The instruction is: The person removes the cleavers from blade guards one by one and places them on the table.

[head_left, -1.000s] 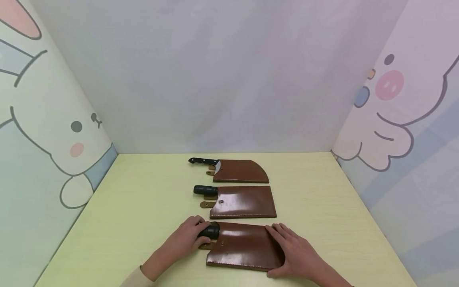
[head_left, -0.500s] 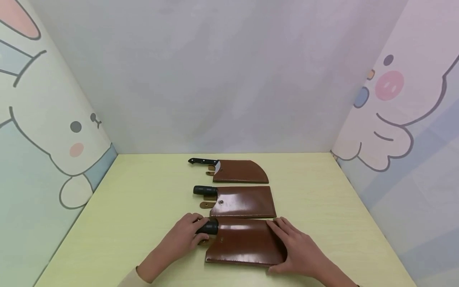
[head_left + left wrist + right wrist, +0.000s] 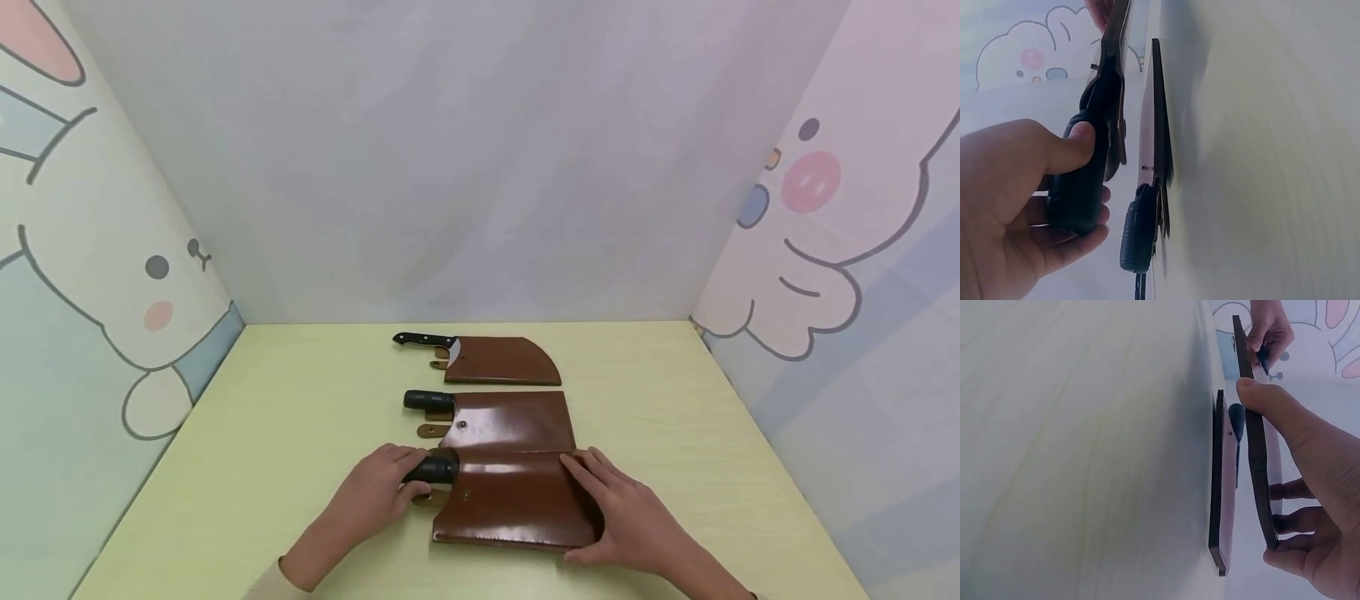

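Observation:
Nearest the body, a cleaver in a glossy brown leather sheath (image 3: 517,504) is held raised over the table. My left hand (image 3: 373,493) grips its black handle (image 3: 1079,181), thumb on one side and fingers curled round the other. At the far end of the sheath, my right hand (image 3: 633,523) holds the edge between thumb and fingers, seen also in the right wrist view. Behind it lies a second sheathed cleaver (image 3: 513,417), its front edge overlapped by the raised one in the head view. An unfastened strap (image 3: 431,498) hangs by the held handle.
A third knife (image 3: 502,360), with a riveted black handle and a curved-end brown sheath, lies farthest back. All handles point left on the pale yellow table (image 3: 300,392). Panels with cartoon animals stand left and right, and a grey backdrop (image 3: 465,167) rises behind.
Both hands have raised the front cleaver off the table and shifted it slightly away from the body. It now overlaps the middle cleaver in the head view; the other knives have stayed put.

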